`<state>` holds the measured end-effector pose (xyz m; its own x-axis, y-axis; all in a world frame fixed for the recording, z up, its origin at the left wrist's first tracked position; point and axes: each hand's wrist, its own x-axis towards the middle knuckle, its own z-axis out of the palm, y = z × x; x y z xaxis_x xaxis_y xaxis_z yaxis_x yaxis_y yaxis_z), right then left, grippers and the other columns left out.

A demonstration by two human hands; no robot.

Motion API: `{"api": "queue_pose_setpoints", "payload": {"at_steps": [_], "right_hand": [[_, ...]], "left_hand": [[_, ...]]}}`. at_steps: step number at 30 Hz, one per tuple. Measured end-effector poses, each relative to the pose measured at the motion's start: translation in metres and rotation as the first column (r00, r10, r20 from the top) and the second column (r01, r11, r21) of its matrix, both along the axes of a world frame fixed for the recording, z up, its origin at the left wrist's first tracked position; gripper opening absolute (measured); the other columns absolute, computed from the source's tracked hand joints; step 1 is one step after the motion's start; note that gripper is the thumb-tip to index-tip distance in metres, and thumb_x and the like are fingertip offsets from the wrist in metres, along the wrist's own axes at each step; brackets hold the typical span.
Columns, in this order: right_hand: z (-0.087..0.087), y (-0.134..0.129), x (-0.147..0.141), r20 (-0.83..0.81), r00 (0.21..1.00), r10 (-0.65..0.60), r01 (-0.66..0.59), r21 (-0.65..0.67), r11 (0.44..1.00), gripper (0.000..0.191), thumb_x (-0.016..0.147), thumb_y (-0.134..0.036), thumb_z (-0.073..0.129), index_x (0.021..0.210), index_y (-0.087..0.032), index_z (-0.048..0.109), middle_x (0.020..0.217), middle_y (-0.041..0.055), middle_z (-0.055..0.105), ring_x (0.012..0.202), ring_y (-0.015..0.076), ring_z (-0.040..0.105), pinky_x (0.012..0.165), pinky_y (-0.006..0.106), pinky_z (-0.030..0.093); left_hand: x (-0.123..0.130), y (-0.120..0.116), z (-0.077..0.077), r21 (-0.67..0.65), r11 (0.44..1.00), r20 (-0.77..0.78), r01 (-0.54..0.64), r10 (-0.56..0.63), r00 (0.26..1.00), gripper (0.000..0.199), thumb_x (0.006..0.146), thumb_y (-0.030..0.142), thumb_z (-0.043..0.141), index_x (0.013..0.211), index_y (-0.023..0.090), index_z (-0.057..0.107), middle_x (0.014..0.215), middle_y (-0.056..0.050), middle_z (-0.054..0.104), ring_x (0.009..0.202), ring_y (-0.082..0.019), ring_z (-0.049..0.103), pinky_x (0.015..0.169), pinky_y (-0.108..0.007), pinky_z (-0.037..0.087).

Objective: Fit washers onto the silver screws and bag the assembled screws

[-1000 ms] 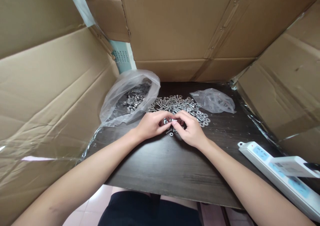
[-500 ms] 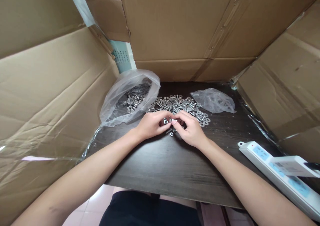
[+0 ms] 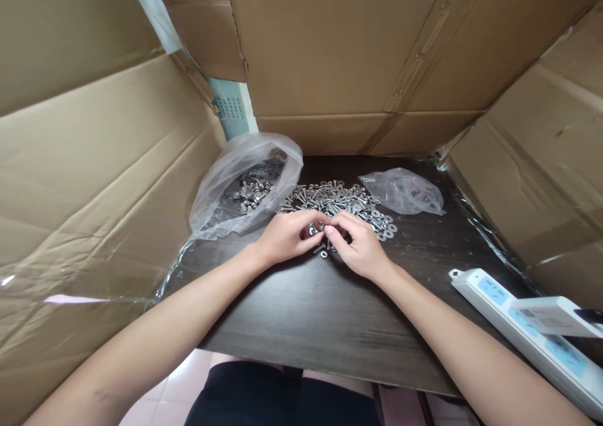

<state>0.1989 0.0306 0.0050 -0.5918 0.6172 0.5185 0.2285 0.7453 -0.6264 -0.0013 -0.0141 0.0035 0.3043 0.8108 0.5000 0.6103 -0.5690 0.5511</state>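
At the near edge of a pile of metal screws, nuts and washers [image 3: 336,196], my left hand [image 3: 291,236] and my right hand [image 3: 357,244] meet at the fingertips. Both are closed in a pinch around small shiny metal hardware. Which pieces each one grips is too small to tell. A small nut [image 3: 323,254] lies on the dark table [image 3: 301,313] just below the fingers. To the left, an open plastic bag [image 3: 221,190] holds many screws.
A smaller clear plastic bag [image 3: 402,190] lies right of the pile. The white power strip [image 3: 513,322] with a plugged-in adapter is at the right, beside my right forearm. Cardboard walls [image 3: 348,49] enclose the table on the left, back and right.
The fingertips of my right hand have shifted slightly around the small metal piece. My left hand has barely moved.
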Motion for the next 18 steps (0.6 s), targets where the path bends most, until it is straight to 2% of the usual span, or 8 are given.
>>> {"api": "queue_pose_setpoints", "payload": {"at_steps": [5,13,18], "right_hand": [[-0.0004,0.0004,0.0004,0.0,1.0,0.005,-0.005,0.005,1.0,0.018,0.103,-0.027,0.052,0.09,-0.021,0.064,0.082,0.0041,0.062,0.073,0.0179,0.057,0.067,0.033,0.047],[-0.0015,-0.0001,0.0005,-0.006,1.0,-0.015,0.015,0.031,0.999,0.006,0.097,-0.024,0.058,0.096,-0.02,0.063,0.083,0.0035,0.06,0.072,0.018,0.056,0.065,0.033,0.047],[-0.0018,0.0,0.0003,-0.004,1.0,-0.014,0.014,0.039,0.999,0.004,0.096,-0.022,0.058,0.097,-0.021,0.062,0.085,0.0038,0.061,0.073,0.0182,0.057,0.067,0.033,0.048]], "left_hand": [[-0.0003,0.0002,-0.0005,0.007,1.0,-0.001,0.001,-0.001,1.0,0.017,0.094,0.026,0.061,0.107,0.019,0.068,0.096,-0.003,0.075,0.064,-0.01,0.064,0.064,-0.021,0.05],[-0.0006,0.0002,-0.0003,0.019,1.0,-0.01,0.0,0.0,1.0,0.02,0.098,0.031,0.061,0.111,0.019,0.069,0.097,-0.003,0.075,0.064,-0.01,0.062,0.064,-0.022,0.05],[-0.0005,-0.0001,-0.0002,0.026,1.0,-0.007,0.002,-0.002,1.0,0.021,0.099,0.033,0.061,0.11,0.018,0.07,0.098,-0.004,0.075,0.065,-0.01,0.063,0.064,-0.022,0.05]]}}
